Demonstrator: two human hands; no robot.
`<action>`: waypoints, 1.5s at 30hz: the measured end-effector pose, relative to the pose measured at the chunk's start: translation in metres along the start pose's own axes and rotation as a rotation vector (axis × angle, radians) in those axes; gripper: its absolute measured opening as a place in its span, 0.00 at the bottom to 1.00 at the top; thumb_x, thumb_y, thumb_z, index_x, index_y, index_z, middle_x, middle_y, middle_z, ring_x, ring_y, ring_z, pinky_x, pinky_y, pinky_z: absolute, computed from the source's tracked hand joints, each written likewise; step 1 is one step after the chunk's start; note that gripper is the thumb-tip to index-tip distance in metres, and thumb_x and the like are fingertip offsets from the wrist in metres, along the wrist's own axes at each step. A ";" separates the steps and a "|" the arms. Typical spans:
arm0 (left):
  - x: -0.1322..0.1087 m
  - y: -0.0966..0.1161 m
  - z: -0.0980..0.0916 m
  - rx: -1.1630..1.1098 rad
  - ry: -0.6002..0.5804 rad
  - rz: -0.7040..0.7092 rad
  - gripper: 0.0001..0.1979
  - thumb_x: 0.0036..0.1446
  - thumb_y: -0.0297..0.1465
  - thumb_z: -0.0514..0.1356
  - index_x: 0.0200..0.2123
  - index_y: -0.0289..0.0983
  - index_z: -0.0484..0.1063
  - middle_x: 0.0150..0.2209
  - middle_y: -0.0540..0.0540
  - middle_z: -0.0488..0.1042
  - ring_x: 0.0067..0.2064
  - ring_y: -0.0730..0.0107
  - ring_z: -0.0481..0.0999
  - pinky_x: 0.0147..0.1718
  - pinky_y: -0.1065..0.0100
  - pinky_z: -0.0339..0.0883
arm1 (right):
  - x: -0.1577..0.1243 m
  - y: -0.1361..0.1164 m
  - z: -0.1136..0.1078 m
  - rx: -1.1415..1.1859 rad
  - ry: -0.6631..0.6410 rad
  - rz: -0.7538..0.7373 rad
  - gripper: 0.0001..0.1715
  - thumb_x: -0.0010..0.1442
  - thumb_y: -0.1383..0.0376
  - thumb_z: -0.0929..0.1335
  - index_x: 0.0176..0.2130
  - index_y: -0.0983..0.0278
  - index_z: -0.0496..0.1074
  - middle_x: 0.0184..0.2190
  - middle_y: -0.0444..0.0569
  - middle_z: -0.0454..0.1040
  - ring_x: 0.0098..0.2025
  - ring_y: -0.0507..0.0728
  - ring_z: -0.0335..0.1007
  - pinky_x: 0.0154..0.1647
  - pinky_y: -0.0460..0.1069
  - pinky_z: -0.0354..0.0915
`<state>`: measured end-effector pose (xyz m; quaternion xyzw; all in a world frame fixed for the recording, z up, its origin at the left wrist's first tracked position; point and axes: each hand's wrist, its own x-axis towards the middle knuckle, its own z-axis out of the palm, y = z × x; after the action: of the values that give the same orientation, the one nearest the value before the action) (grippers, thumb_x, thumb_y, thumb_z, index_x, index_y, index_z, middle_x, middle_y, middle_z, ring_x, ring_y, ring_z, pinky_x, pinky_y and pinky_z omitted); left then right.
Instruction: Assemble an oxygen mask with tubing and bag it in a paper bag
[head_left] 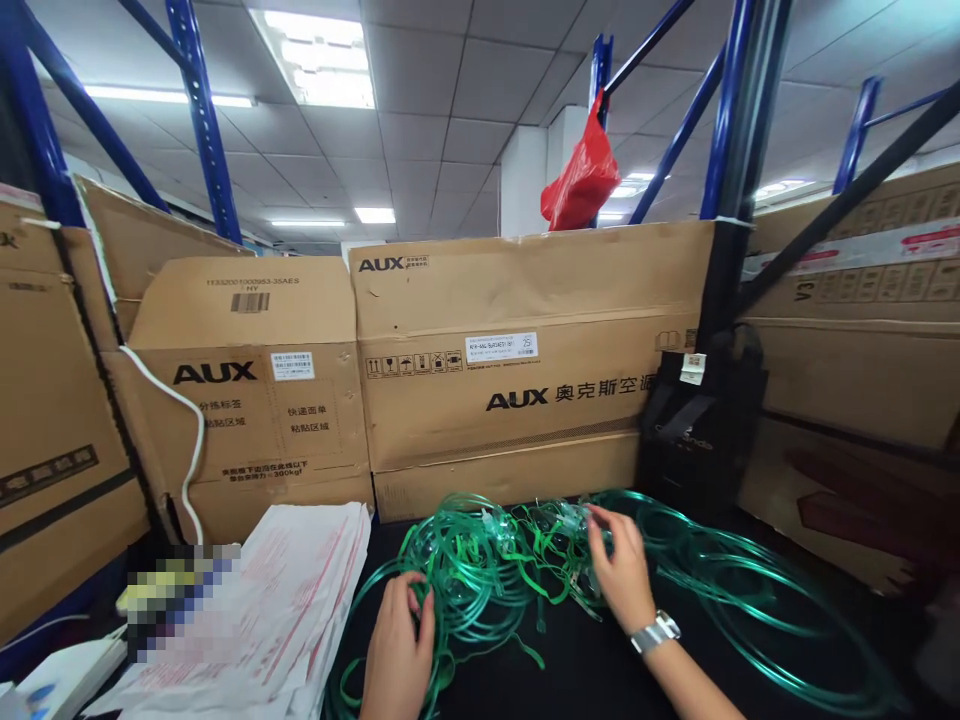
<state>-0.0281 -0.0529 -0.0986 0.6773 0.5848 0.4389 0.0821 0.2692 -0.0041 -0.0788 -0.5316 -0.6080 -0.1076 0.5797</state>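
Note:
A tangled heap of translucent green tubing (480, 590) lies on the black table top in front of me. At its left edge my left hand (399, 645) has its fingers curled round some loops of the tubing. My right hand (622, 570), with a metal-banded watch on the wrist, pinches a clear plastic piece (574, 520) at the heap's far right side; its exact shape is partly hidden. Flat bright-green straps (551, 590) run between the clear parts. More tubing in wide loops (750, 600) spreads to the right, beyond my right hand.
Printed white plastic bags or sheets (262, 610) are stacked at the left, near a white cable (196, 440). Cardboard boxes (502, 370) wall off the back. A black bag (686, 440) hangs by the blue rack post at back right, and a red plastic bag (581, 175) hangs higher up.

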 end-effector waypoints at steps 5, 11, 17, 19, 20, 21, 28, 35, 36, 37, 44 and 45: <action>-0.001 0.006 -0.004 0.157 -0.188 -0.087 0.14 0.57 0.41 0.46 0.26 0.40 0.58 0.25 0.50 0.65 0.28 0.66 0.68 0.28 0.68 0.56 | -0.039 -0.064 0.017 0.100 -0.263 -0.258 0.11 0.60 0.64 0.60 0.42 0.60 0.68 0.33 0.48 0.74 0.35 0.56 0.69 0.39 0.51 0.64; -0.001 -0.001 0.000 0.068 -0.359 -0.094 0.11 0.47 0.37 0.57 0.20 0.39 0.60 0.22 0.52 0.65 0.27 0.66 0.67 0.27 0.70 0.53 | -0.061 -0.098 0.013 0.252 -0.611 -0.431 0.14 0.61 0.68 0.59 0.47 0.60 0.65 0.31 0.48 0.76 0.30 0.54 0.72 0.37 0.50 0.64; 0.014 -0.001 -0.018 -0.182 -0.446 -0.132 0.12 0.45 0.35 0.58 0.16 0.37 0.61 0.17 0.53 0.63 0.23 0.70 0.65 0.23 0.71 0.53 | -0.042 -0.074 0.007 0.199 -0.509 -0.354 0.15 0.62 0.66 0.58 0.47 0.60 0.67 0.33 0.50 0.77 0.31 0.56 0.73 0.36 0.51 0.65; 0.022 0.003 -0.031 -0.307 -0.449 -0.126 0.14 0.49 0.40 0.55 0.19 0.36 0.65 0.20 0.51 0.68 0.26 0.70 0.68 0.26 0.71 0.58 | -0.037 -0.069 0.006 0.181 -0.469 -0.334 0.15 0.62 0.66 0.58 0.46 0.62 0.67 0.34 0.51 0.77 0.32 0.57 0.73 0.37 0.52 0.65; 0.026 0.004 -0.038 -0.368 -0.442 -0.127 0.15 0.51 0.41 0.54 0.22 0.35 0.67 0.23 0.50 0.70 0.27 0.70 0.69 0.28 0.71 0.61 | -0.035 -0.068 0.005 0.179 -0.459 -0.327 0.15 0.62 0.66 0.58 0.46 0.62 0.67 0.35 0.51 0.77 0.33 0.57 0.73 0.38 0.53 0.65; 0.028 0.006 -0.044 -0.423 -0.427 -0.134 0.16 0.52 0.42 0.53 0.24 0.35 0.68 0.24 0.50 0.71 0.28 0.71 0.70 0.29 0.71 0.62 | -0.034 -0.068 0.004 0.182 -0.453 -0.320 0.15 0.62 0.66 0.58 0.46 0.62 0.67 0.35 0.51 0.77 0.33 0.58 0.73 0.38 0.53 0.65; 0.031 0.003 -0.047 -0.619 -0.321 -0.195 0.20 0.51 0.46 0.54 0.33 0.32 0.70 0.21 0.51 0.68 0.20 0.75 0.67 0.22 0.72 0.63 | -0.052 -0.087 0.001 0.290 -0.535 -0.318 0.14 0.61 0.67 0.58 0.46 0.61 0.67 0.34 0.49 0.77 0.32 0.56 0.72 0.35 0.50 0.65; 0.022 -0.011 -0.030 -0.487 -0.238 -0.084 0.18 0.54 0.43 0.53 0.34 0.33 0.73 0.25 0.46 0.74 0.23 0.69 0.73 0.23 0.69 0.68 | -0.073 -0.097 0.003 0.458 -0.671 -0.145 0.15 0.62 0.61 0.58 0.44 0.60 0.69 0.25 0.47 0.75 0.27 0.55 0.71 0.32 0.48 0.65; 0.017 -0.011 -0.027 -0.398 -0.191 -0.001 0.18 0.56 0.41 0.52 0.37 0.34 0.73 0.28 0.44 0.75 0.25 0.68 0.74 0.26 0.68 0.69 | -0.075 -0.098 0.006 0.515 -0.700 -0.034 0.17 0.62 0.58 0.58 0.44 0.61 0.70 0.22 0.45 0.73 0.24 0.54 0.69 0.28 0.47 0.65; 0.011 -0.010 -0.022 -0.305 -0.152 0.098 0.16 0.57 0.38 0.51 0.40 0.35 0.72 0.32 0.42 0.76 0.29 0.66 0.75 0.30 0.67 0.70 | -0.076 -0.098 0.010 0.581 -0.732 0.095 0.19 0.62 0.55 0.57 0.44 0.61 0.69 0.18 0.43 0.71 0.19 0.52 0.67 0.23 0.45 0.63; -0.017 0.013 0.009 0.222 -0.169 0.730 0.16 0.59 0.24 0.45 0.43 0.37 0.70 0.28 0.45 0.75 0.30 0.68 0.74 0.30 0.69 0.70 | -0.072 -0.099 0.037 0.831 -0.687 0.627 0.30 0.48 0.43 0.65 0.40 0.63 0.64 0.22 0.40 0.68 0.11 0.46 0.58 0.07 0.40 0.48; -0.018 0.016 0.010 0.251 -0.168 0.766 0.16 0.59 0.24 0.45 0.42 0.36 0.70 0.28 0.45 0.74 0.30 0.67 0.74 0.29 0.68 0.70 | -0.070 -0.099 0.039 0.822 -0.670 0.634 0.29 0.47 0.43 0.65 0.37 0.63 0.63 0.23 0.40 0.69 0.11 0.45 0.59 0.07 0.39 0.48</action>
<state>-0.0087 -0.0687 -0.1038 0.8843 0.3305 0.3061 -0.1229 0.1530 -0.0520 -0.1004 -0.4245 -0.5612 0.4859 0.5184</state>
